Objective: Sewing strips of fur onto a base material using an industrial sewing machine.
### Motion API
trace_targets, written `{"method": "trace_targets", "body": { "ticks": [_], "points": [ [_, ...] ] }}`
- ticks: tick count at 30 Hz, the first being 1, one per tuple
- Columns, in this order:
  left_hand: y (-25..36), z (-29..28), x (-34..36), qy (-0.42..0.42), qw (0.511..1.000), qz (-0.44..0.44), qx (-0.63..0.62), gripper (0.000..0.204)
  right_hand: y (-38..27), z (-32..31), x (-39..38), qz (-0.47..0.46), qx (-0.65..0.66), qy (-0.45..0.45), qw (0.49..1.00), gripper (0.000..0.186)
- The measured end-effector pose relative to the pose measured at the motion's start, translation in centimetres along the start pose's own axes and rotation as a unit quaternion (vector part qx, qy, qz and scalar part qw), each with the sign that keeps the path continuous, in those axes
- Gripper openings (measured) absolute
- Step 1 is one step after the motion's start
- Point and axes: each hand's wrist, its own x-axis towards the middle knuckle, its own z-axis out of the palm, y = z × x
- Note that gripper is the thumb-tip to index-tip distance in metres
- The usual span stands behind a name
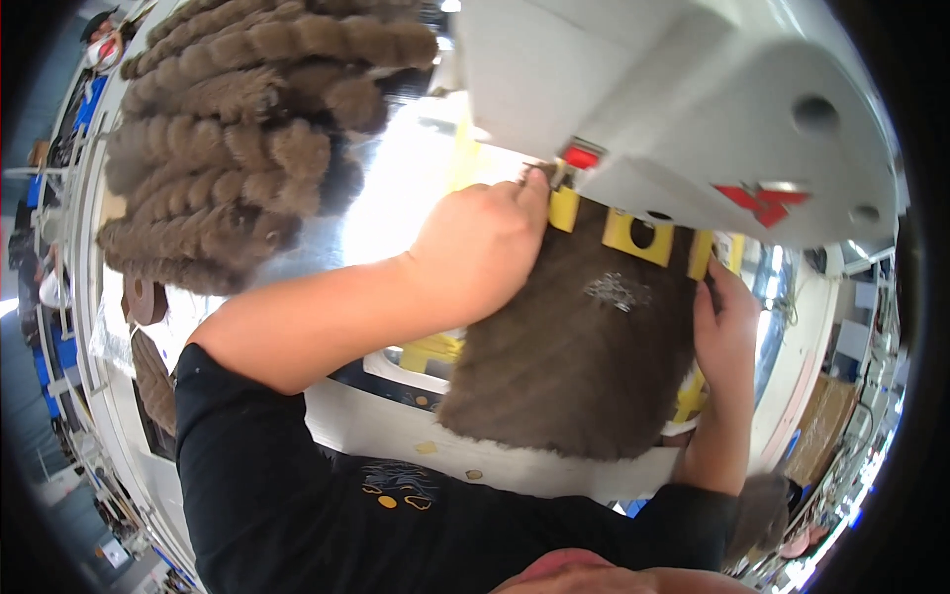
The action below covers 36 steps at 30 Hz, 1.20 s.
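Observation:
A brown fur piece [569,366] lies under the large white machine head [653,89], with a small pale patch of something shiny on it. Yellow guide pieces [633,238], one with a dark round hole, sit along its upper edge. My left hand [490,233] is closed at the fur's upper left edge, its fingertips pressed beside a small metal foot [562,180] below a red part [581,155]. On the fur's right edge, my right hand [727,317] grips with thumb and fingers, just below the rightmost yellow piece.
Several bundles of rippled brown fur [218,168] are heaped at upper left, above a brown roll [146,295] and white sheets. A shiny metal bed [386,198] borders the machine. Cardboard [821,416] stands at right. Other people [104,40] appear at the far left.

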Motion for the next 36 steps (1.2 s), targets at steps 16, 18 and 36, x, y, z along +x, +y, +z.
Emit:
{"method": "trace_targets", "body": {
  "ticks": [16,18,36],
  "points": [
    [0.3,-0.4,0.3,-0.040,0.999,-0.034,0.006,0.029,-1.3,-1.7,1.0,0.064,0.072,-0.087,0.992,0.046],
    [0.2,-0.5,0.1,-0.040,0.998,-0.036,0.016,0.030,-1.6,-1.9,1.1,0.063,0.066,-0.086,0.992,0.046],
    [0.1,-0.9,0.1,-0.042,0.998,-0.017,0.041,0.029,0.6,0.1,0.9,0.005,0.049,-0.034,0.998,0.048]
  ]
}}
